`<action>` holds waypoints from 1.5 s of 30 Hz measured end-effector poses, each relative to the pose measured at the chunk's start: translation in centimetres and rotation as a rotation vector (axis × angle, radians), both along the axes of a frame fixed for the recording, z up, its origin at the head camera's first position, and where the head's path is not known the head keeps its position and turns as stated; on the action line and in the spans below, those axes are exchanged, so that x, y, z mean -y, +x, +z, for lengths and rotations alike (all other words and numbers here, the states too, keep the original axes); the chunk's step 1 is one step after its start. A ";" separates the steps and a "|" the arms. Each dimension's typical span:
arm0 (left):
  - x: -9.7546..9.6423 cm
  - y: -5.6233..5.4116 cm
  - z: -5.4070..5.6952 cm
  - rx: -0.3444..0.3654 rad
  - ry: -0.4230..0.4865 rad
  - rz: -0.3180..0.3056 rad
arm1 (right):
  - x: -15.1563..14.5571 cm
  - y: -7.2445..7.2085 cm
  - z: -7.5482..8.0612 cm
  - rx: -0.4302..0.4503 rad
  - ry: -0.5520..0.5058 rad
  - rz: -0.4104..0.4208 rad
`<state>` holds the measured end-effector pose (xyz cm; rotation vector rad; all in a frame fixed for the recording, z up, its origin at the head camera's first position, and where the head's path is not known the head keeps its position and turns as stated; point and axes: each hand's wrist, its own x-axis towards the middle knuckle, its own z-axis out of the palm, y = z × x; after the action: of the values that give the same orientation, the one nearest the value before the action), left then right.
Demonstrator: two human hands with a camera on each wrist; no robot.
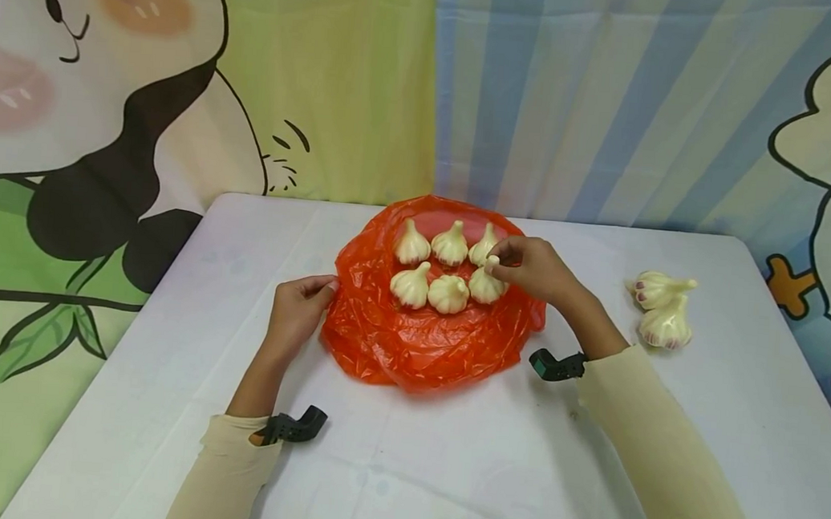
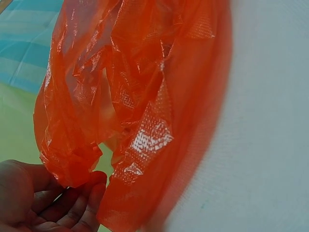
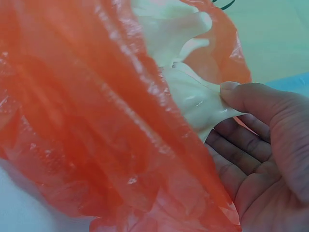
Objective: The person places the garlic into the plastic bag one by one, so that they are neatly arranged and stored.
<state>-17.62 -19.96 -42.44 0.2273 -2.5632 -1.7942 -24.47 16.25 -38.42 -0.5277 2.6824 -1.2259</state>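
Observation:
A red plastic bag (image 1: 437, 357) lies spread open on the table, with several garlic bulbs (image 1: 448, 294) in two rows inside it. My right hand (image 1: 531, 266) pinches the stem of the front-right garlic bulb (image 1: 488, 285). In the right wrist view, thumb and fingers of the right hand (image 3: 275, 140) close on that pale bulb's stem (image 3: 231, 112) behind the bag's raised edge. At the bag's left side, my left hand (image 1: 299, 309) pinches its rim between thumb and fingers. The left wrist view shows the left hand (image 2: 53, 198) at the crumpled red film (image 2: 140, 121).
Two more garlic bulbs (image 1: 661, 305) lie touching on the right part of the white table (image 1: 401, 467). Behind the table's back edge hangs a printed cloth (image 1: 355, 86) with cartoon figures. Each wrist wears a small black camera (image 1: 295, 426).

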 end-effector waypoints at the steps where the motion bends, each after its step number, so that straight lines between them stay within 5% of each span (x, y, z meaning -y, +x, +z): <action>1: 0.0 0.0 0.0 -0.001 0.001 -0.001 | 0.0 0.0 -0.2 -0.001 -0.002 0.002; 19: 0.0 0.0 0.1 -0.015 0.004 -0.005 | -0.3 0.1 -0.9 0.069 0.022 -0.011; 31: 0.1 0.1 -0.1 -0.038 0.009 -0.004 | -0.8 0.5 -0.5 -0.070 0.031 0.013; 45: 0.1 -0.1 -0.4 -0.032 0.007 -0.001 | -1.9 1.7 0.6 -0.106 -0.018 -0.050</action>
<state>-17.68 -20.04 -42.83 0.1964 -2.5362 -1.7923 -22.72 18.15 -37.86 -0.5469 2.7911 -1.2698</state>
